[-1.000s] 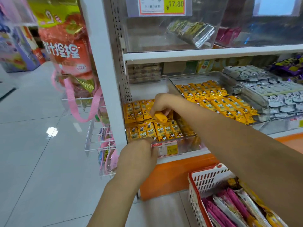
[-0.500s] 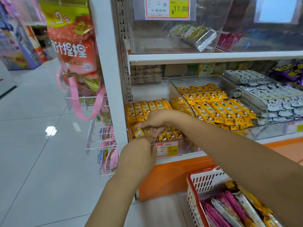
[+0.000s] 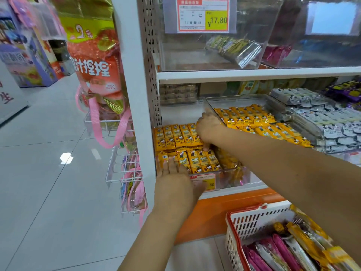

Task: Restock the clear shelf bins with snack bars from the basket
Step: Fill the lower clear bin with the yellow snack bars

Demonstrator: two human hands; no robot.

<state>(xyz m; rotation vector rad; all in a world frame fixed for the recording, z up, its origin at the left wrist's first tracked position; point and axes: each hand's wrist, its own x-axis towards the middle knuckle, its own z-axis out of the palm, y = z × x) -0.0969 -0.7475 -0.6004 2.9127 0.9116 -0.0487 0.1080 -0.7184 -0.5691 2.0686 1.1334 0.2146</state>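
Bin (image 3: 183,106), lower shelf (image 3: 234,189): two rows of yellow bars (image 3: 175,136). Left hand (image 3: 175,184): fingers straight, flat on front row, likely squaring it. Right hand (image 3: 210,130): fingers bent down between rows, likely tucking a bar; grip cannot be told. Basket (image 3: 254,222): below shelf, part full

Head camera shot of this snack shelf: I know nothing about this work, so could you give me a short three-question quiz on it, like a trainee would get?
1. True or false: the left hand has straight fingers lying on the front row of yellow snack bars.
2. The right hand reaches into: A the clear bin of yellow bars; B a bin of grey packs; C the top shelf.
3. Fill in: the white basket has a ___ rim.
Key: 1 true; 2 A; 3 red.
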